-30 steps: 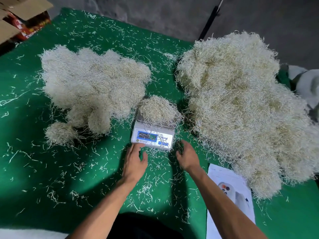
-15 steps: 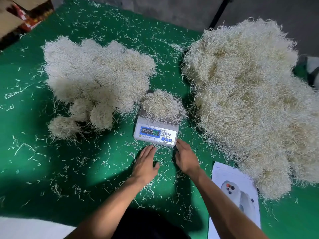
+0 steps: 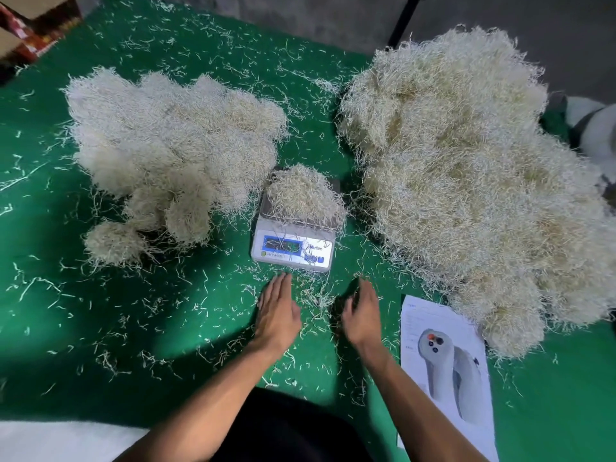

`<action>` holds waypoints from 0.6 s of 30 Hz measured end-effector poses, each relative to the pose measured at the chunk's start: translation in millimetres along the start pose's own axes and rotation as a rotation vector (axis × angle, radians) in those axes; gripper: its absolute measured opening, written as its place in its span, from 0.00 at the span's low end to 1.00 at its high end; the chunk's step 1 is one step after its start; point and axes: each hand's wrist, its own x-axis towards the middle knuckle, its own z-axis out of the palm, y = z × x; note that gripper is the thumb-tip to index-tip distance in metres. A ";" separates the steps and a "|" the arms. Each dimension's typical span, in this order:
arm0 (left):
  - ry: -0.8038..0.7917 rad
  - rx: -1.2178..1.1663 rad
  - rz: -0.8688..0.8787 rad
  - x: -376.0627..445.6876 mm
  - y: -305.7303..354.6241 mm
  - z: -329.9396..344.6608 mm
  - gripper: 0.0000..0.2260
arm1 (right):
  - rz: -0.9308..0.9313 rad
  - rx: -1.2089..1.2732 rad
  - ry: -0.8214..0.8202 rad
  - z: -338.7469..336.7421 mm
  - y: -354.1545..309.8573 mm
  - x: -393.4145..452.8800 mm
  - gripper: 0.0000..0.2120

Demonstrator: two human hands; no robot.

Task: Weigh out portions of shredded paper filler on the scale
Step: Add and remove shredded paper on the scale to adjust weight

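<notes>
Paper portion (image 3: 305, 195) sits on the scale (image 3: 293, 243), beyond straight left fingers (image 3: 280, 285); right fingers (image 3: 365, 290) perhaps curled; bulk heap (image 3: 466, 168) remains.

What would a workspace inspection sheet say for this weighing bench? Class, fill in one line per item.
Surface: green cloth, strewn with loose paper strands.
Job's things: scale with a small portion on its pan; display unreadable. Clumped pile left of it, large pile right.
Clutter: printed sheet near the large pile; carton at far left corner.
Grippers: left hand flat and open, right hand relaxed, both empty, just in front of the scale.
Cables: nothing seen.
Surroundings: grey floor, dark pole behind.
</notes>
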 end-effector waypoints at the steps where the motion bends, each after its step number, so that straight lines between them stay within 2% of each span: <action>1: -0.068 -0.017 0.020 -0.5 1.8 0.7 0.32 | -0.017 -0.008 -0.040 6.8 -3.7 -3.3 0.27; 5: -0.330 -0.380 0.072 -6.6 12.2 1.8 0.37 | -0.244 0.009 -0.186 35.9 -23.2 -28.7 0.28; 6: -0.324 -0.455 0.062 -8.4 11.1 0.2 0.36 | -0.266 0.021 -0.210 37.0 -27.4 -31.7 0.28; 8: -0.187 -0.498 0.050 -8.6 6.2 -5.3 0.30 | -0.303 0.040 -0.247 33.2 -30.1 -29.6 0.26; 10: -0.005 -0.406 0.035 -4.6 -0.7 -9.2 0.23 | -0.345 -0.008 -0.243 26.8 -26.0 -24.5 0.27; 11: 0.042 -0.350 0.024 -2.2 -3.5 -10.4 0.22 | -0.346 -0.055 -0.218 25.5 -23.3 -21.6 0.30; 14: 0.020 -0.186 0.034 4.0 -2.6 -10.5 0.29 | -0.251 -0.158 -0.180 31.3 -24.5 -21.0 0.43; 16: -0.027 -0.225 -0.021 9.8 7.3 -10.0 0.31 | -0.214 -0.142 -0.200 42.2 -30.3 -22.7 0.44; 18: -0.055 -0.373 -0.122 16.6 19.4 -10.1 0.28 | -0.249 -0.102 -0.215 48.7 -39.7 -22.0 0.41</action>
